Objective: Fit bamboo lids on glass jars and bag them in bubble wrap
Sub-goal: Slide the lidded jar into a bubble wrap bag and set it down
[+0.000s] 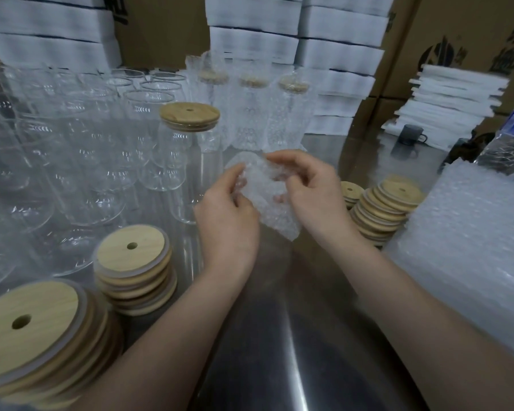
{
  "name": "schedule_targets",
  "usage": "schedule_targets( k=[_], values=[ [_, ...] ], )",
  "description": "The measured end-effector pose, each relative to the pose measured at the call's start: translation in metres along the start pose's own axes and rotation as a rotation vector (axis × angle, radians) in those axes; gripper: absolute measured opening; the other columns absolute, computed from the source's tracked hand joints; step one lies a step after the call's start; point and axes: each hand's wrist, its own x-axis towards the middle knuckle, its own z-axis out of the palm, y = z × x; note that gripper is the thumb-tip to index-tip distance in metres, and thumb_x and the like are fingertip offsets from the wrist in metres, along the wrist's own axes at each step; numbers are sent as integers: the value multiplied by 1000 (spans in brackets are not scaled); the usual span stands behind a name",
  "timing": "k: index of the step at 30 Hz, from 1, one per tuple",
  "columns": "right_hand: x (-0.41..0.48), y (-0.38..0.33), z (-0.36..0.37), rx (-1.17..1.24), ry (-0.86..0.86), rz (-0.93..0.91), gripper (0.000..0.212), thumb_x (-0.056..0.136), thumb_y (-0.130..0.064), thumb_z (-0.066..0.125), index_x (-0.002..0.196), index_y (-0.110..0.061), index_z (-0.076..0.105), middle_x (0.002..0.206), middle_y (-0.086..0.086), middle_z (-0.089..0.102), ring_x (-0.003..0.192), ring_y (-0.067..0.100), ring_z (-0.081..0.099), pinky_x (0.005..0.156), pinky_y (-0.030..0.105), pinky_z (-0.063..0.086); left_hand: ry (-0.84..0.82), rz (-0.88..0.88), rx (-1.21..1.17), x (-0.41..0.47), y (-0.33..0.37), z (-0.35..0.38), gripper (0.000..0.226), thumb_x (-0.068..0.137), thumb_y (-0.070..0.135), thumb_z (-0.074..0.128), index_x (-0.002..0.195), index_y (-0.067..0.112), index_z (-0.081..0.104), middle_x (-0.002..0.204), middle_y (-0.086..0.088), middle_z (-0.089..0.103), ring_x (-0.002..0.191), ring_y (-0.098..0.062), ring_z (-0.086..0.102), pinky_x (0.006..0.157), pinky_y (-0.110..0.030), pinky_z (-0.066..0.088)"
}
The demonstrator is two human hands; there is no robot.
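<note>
Both hands are meeting at frame centre on one bubble-wrap bag (269, 200); left hand (226, 215) is pinching its left edge, right hand (306, 185) is pinching its upper right edge, fingers curled on the film; the bag's long axis is running from upper centre down towards lower right, sagging over the steel table (294, 336); judging from the grips, the mouth is being teased apart at the upper end, though the opening itself is not resolving. Target: one lidded jar (184, 164) standing upright, bamboo lid (190, 115) seated, unbagged, just up and left of the grip, apart from it; left hand is lying nearer; the bag will probably need turning mouth-down over the vertical jar, or the jar lifting in. Counts: lidded bare jar, one; bagged jars (251, 114) at upper centre, three showing lids through wrap; loose lid stacks, four, two at lower left (134, 262) and two at right (386, 209); spare bag pile (472, 247), one, at right; open jars (86, 173) filling the left, too overlapping to count.
</note>
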Motion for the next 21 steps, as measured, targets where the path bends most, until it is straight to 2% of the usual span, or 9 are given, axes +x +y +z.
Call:
schedule_targets(
  k=[3,5,7,10,13,15,17,18,21],
  values=[
    [8,-1,-3,-61,155,-53,45,89,12,41,96,-22,70,86,-22,62,80,-2,60,81,48,58,-6,9,43,0,-1,0,60,82,-8,38,128,21,64,115,5,67,91,-32,71,86,-52,56],
    [13,-7,-5,-88,218,-74,43,90,10,41,96,-21,71,88,-22,62,90,4,62,85,44,57,-10,-13,50,0,0,-1,59,81,-8,38,126,19,65,110,11,64,80,-30,73,82,-50,58],
    [16,-17,-4,-139,229,-115,42,87,10,42,100,-17,72,94,-14,65,99,6,61,93,35,53,-5,-70,16,0,-2,0,55,83,-8,37,123,16,67,112,6,66,72,-27,74,78,-45,60],
    [19,-39,3,-142,90,-224,42,80,1,47,114,-15,67,115,-8,62,113,3,54,103,21,42,-9,-154,-68,3,-3,0,43,87,-3,42,119,11,68,108,-7,71,82,-30,74,85,-46,58],
    [24,-61,23,-169,-136,-281,54,84,-24,61,137,-17,51,137,-5,53,128,9,47,109,27,38,-34,-155,-70,3,1,-1,26,86,13,53,102,9,74,90,-16,74,84,-33,72,84,-52,56],
    [28,-68,41,-310,-264,-227,81,80,-47,73,148,-25,34,146,-2,47,132,14,45,105,31,39,-19,-150,-45,2,3,-2,21,81,22,54,79,9,70,74,-16,72,77,-39,70,76,-53,57],
    [29,-69,59,-416,-353,-165,100,74,-58,77,151,-31,21,142,4,49,128,20,48,101,35,42,-1,-159,1,2,4,-3,23,87,18,53,64,12,57,74,-21,67,81,-44,66,67,-42,54],
    [30,-67,67,-439,-360,-142,101,73,-57,78,151,-30,20,138,7,51,125,23,50,99,38,44,11,-173,27,1,4,-2,29,91,13,52,62,16,51,74,-19,64,85,-45,63,61,-35,47],
    [32,-61,77,-439,-259,-137,89,74,-45,81,145,-26,32,125,7,55,114,24,53,92,38,46,30,-200,30,-1,3,-4,35,96,2,46,64,12,40,73,-8,59,83,-38,60,58,-31,30]
  ],
)
